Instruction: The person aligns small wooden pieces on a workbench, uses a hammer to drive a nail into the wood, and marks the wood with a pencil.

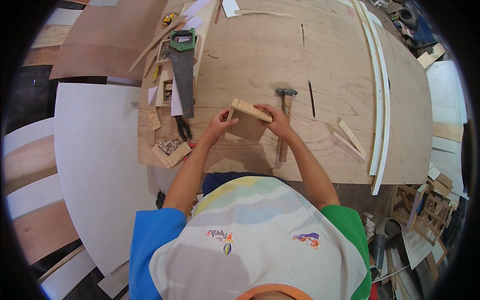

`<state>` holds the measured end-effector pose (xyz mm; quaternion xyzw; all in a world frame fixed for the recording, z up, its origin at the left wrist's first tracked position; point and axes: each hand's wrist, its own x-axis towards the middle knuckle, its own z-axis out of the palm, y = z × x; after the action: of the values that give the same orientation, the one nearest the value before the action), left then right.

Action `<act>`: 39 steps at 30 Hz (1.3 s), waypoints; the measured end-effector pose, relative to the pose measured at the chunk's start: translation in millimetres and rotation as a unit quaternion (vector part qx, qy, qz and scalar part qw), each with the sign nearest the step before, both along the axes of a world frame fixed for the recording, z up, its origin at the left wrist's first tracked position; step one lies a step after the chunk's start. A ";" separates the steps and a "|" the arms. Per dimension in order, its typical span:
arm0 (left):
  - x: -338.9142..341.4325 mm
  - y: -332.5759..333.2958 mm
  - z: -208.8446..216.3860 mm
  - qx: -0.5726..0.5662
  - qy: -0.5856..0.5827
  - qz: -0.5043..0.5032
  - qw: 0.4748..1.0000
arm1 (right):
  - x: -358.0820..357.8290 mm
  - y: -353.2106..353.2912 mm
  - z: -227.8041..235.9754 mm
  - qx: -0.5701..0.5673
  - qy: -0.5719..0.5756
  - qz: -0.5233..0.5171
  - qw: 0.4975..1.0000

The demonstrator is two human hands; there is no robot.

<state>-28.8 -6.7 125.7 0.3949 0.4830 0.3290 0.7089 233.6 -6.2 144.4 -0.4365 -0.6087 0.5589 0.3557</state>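
Note:
Over the near middle of the plywood bench, I hold up a small wooden piece (247, 125), a flat brown panel with pale wood strips along its far and left edges. My left hand (218, 126) grips its left side, thumb over the edge. My right hand (276, 120) is closed round its far right corner. Just right of the right hand lies a hammer (286, 107), its head away from me. A pair of pliers (183, 128) rests left of my left hand, near a pale L-shaped wood corner piece (172, 155).
A green-handled handsaw (183, 75) lies across a wooden tray (198, 50) of small parts at left. Right of the hammer are a pencil (311, 99) and loose wood strips (351, 139). Long white battens (378, 95) run along the right side of the bench (260, 60).

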 end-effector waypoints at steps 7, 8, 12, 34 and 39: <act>4.0 -1.2 4.6 0.245 0.238 -0.084 0.936 | 19.9 8.9 21.9 0.067 -0.094 0.111 0.987; 10.1 -1.4 14.6 0.273 0.255 -0.077 0.924 | 15.0 9.1 23.3 0.061 -0.087 0.114 0.988; 21.5 -5.0 32.4 0.375 0.341 -0.053 0.860 | 5.8 4.7 30.6 0.106 -0.090 0.089 0.986; 30.0 -2.2 83.0 0.525 0.419 -0.110 0.733 | -16.2 -19.0 12.5 0.160 -0.047 -0.041 0.985; 29.6 0.1 58.0 0.433 0.395 -0.102 0.804 | -17.3 -16.5 8.5 0.137 -0.135 -0.015 0.981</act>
<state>0.8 -6.6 183.7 0.8037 0.4855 0.2452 0.2414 216.3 -22.7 152.9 -0.4639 -0.7155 0.4010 0.3348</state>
